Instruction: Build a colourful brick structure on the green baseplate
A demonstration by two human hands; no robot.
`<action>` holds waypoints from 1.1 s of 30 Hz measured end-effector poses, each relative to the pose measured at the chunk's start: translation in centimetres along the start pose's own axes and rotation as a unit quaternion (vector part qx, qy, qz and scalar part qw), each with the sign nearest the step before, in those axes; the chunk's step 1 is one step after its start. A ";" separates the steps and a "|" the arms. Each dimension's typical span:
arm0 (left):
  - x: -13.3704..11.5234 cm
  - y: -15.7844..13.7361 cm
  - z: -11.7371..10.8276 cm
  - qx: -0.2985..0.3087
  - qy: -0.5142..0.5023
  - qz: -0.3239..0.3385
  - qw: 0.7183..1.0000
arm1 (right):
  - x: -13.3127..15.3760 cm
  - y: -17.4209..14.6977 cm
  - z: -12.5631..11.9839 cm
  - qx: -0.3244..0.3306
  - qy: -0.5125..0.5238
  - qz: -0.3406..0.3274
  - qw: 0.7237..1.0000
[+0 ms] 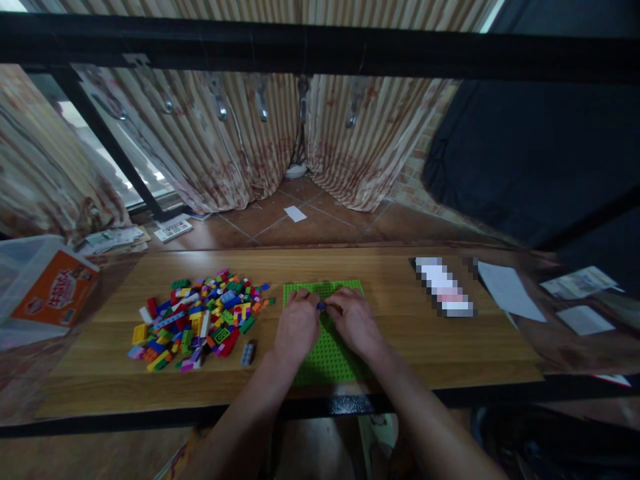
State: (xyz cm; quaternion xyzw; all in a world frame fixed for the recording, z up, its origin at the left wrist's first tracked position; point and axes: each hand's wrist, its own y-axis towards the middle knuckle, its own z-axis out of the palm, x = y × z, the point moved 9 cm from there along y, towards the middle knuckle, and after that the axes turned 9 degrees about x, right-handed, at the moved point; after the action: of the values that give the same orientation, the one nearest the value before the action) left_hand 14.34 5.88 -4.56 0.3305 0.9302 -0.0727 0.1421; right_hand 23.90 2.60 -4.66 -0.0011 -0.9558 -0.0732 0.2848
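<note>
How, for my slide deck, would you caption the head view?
Bare left hand and right hand meet at a small blue piece over a green studded baseplate, beside heaped multicoloured plastic bricks.

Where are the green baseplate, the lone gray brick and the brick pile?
Green baseplate (pixel 327 357), head view: bare studs on its near half.
Gray brick (pixel 247 353), head view: its studded face.
Brick pile (pixel 197 324), head view: loose bricks around its middle.

The wooden table (pixel 400 327) carries a brick pile (pixel 200 320) at left, a grey brick (pixel 247 353) just beside it. A green baseplate (pixel 327 360) lies mid-table, a pixelated item (pixel 444 287) at right.
</note>
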 end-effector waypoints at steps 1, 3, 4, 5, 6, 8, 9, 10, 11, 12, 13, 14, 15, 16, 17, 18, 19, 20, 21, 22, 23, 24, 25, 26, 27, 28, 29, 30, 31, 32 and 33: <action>0.0 0.0 0.0 0.001 -0.001 0.000 1.000 | -0.2 -0.1 -0.1 -0.003 -0.006 0.008 1.000; -0.1 0.0 -0.1 0.004 0.000 0.001 1.000 | -0.8 -0.2 -0.4 -0.007 -0.017 0.029 0.999; -0.1 0.0 -0.2 0.004 0.001 -0.001 1.000 | -1.1 -0.3 -0.5 -0.007 -0.021 0.040 0.999; -0.1 0.0 -0.3 0.003 0.004 -0.004 1.000 | -1.3 -0.3 -0.6 -0.006 -0.024 0.050 0.998; -0.1 0.0 -0.4 0.002 0.007 -0.008 1.000 | -1.6 -0.4 -0.7 -0.004 -0.027 0.058 0.998; 0.0 0.0 -0.5 -0.004 0.012 -0.018 1.000 | -1.9 -0.4 -0.9 -0.002 -0.031 0.069 0.997; 0.0 -0.1 -0.6 -0.007 0.014 -0.021 1.000 | -1.9 -0.4 -0.9 -0.002 -0.033 0.072 0.997; 0.0 -0.1 -0.6 -0.011 0.015 -0.023 1.000 | -2.0 -0.4 -1.0 -0.003 -0.035 0.074 0.997; -0.1 -0.2 -0.7 -0.015 0.015 -0.023 1.000 | -2.0 -0.3 -1.0 -0.003 -0.038 0.076 0.996; -0.3 -0.2 -0.7 -0.020 0.016 -0.022 0.999 | -2.0 -0.3 -1.1 -0.003 -0.041 0.080 0.996; -0.5 -0.4 -0.8 -0.024 0.019 -0.020 0.999 | -2.0 -0.2 -1.1 -0.001 -0.045 0.085 0.995; -0.8 -0.5 -0.7 -0.028 0.022 -0.018 0.999 | -2.1 -0.2 -1.1 0.000 -0.050 0.092 0.995; -1.1 -0.7 -0.7 -0.030 0.026 -0.014 0.999 | -2.1 -0.1 -1.2 0.002 -0.055 0.100 0.993; -1.4 -0.8 -0.6 -0.030 0.029 -0.010 0.999 | -2.2 -0.1 -1.2 0.004 -0.060 0.109 0.992; -1.7 -1.0 -0.4 -0.028 0.032 -0.009 0.999 | -2.2 -0.1 -1.3 0.005 -0.065 0.117 0.991; -2.0 -1.1 -0.2 -0.025 0.034 -0.011 0.999 | -2.3 -0.1 -1.4 0.006 -0.070 0.123 0.990; -2.1 -1.2 0.0 -0.020 0.036 -0.014 0.999 | -2.3 -0.1 -1.4 0.008 -0.074 0.127 0.989; -2.2 -1.3 0.2 -0.014 0.039 -0.019 0.999 | -2.3 -0.1 -1.4 0.009 -0.077 0.130 0.988; -2.3 -1.3 0.4 -0.007 0.043 -0.024 0.999 | -2.3 -0.2 -1.4 0.010 -0.079 0.132 0.988; -2.3 -1.3 0.5 0.001 0.047 -0.028 0.999 | -2.4 -0.2 -1.4 0.010 -0.079 0.133 0.988; -2.4 -1.3 0.6 0.010 0.052 -0.031 0.998 | -2.4 -0.2 -1.4 0.010 -0.078 0.132 0.988; -2.4 -1.3 0.7 0.017 0.058 -0.033 0.998 | -2.4 -0.2 -1.4 0.010 -0.076 0.130 0.989; -2.5 -1.3 0.7 0.024 0.065 -0.035 0.997 | -2.5 -0.2 -1.3 0.009 -0.073 0.127 0.989; -2.5 -1.4 0.7 0.030 0.071 -0.037 0.996 | -2.5 -0.3 -1.3 0.008 -0.070 0.124 0.990; -2.6 -1.4 0.7 0.035 0.077 -0.038 0.996 | -2.5 -0.2 -1.3 0.005 -0.068 0.120 0.990; -2.7 -1.4 0.7 0.037 0.081 -0.039 0.995 | -2.6 -0.2 -1.3 0.003 -0.067 0.118 0.991; -2.8 -1.5 0.7 0.039 0.083 -0.038 0.995 | -2.6 -0.2 -1.4 0.001 -0.066 0.115 0.991; -2.9 -1.5 0.7 0.039 0.083 -0.038 0.995 | -2.6 -0.2 -1.4 -0.001 -0.066 0.112 0.991; -2.9 -1.6 0.7 0.038 0.080 -0.039 0.995 | -2.6 -0.2 -1.4 -0.002 -0.065 0.108 0.992; -2.9 -1.6 0.8 0.036 0.075 -0.040 0.996 | -2.5 -0.1 -1.4 -0.002 -0.064 0.104 0.993; -2.8 -1.6 0.8 0.031 0.067 -0.039 0.996 | -2.5 -0.1 -1.3 -0.001 -0.063 0.100 0.993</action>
State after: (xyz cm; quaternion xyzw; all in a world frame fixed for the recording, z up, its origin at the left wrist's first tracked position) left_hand 15.53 2.80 -4.37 0.3023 0.9471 -0.0849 0.0661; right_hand 26.76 2.41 -4.95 -0.1017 -0.9669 -0.0451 0.2295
